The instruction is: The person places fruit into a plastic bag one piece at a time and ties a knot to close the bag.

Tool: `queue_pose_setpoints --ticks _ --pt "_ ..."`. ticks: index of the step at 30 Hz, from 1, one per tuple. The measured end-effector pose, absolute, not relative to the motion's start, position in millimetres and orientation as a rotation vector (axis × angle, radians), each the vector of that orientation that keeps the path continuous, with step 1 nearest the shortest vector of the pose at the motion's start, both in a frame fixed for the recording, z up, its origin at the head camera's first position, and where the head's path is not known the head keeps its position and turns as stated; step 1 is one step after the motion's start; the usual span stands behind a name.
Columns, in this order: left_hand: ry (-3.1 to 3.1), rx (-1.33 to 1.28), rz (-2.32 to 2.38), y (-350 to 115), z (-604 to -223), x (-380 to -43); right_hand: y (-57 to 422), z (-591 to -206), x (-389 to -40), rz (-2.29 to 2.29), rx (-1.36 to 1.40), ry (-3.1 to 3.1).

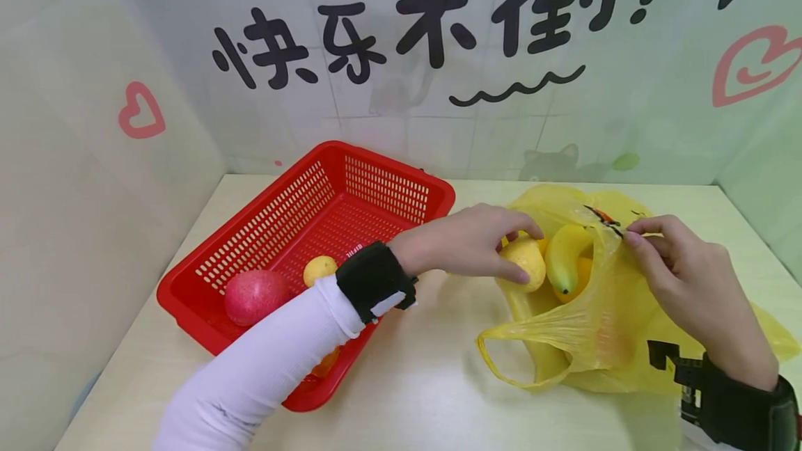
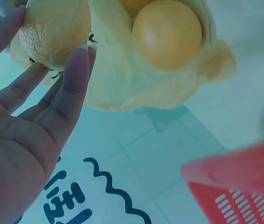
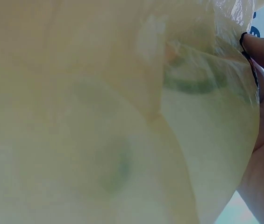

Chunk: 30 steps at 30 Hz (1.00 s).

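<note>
Wrinkled rounded fruit (image 1: 528, 263), thin crinkly plastic bag (image 1: 579, 329)

Downward head, close wrist views share the bag (image 1: 620, 305).

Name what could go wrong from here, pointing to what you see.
The rounded yellow fruit might slip, held only between the thumb and fingers of the left grip.
The thin yellow bag could tear where the right grip pinches it.
The banana, near the bag's opening, may slide out.
</note>
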<state>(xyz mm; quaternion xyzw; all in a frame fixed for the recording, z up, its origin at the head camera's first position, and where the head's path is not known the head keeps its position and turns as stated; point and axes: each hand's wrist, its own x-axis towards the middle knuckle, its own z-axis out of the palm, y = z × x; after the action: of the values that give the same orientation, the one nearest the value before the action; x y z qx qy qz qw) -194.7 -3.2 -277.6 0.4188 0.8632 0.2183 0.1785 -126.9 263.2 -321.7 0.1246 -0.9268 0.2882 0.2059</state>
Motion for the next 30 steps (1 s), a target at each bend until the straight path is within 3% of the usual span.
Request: queue_pose_setpoints --ticks 30 --pt "2.414 1.318 0.496 69 -311 -191 264 -324 -127 0.764 0.386 -2.562"
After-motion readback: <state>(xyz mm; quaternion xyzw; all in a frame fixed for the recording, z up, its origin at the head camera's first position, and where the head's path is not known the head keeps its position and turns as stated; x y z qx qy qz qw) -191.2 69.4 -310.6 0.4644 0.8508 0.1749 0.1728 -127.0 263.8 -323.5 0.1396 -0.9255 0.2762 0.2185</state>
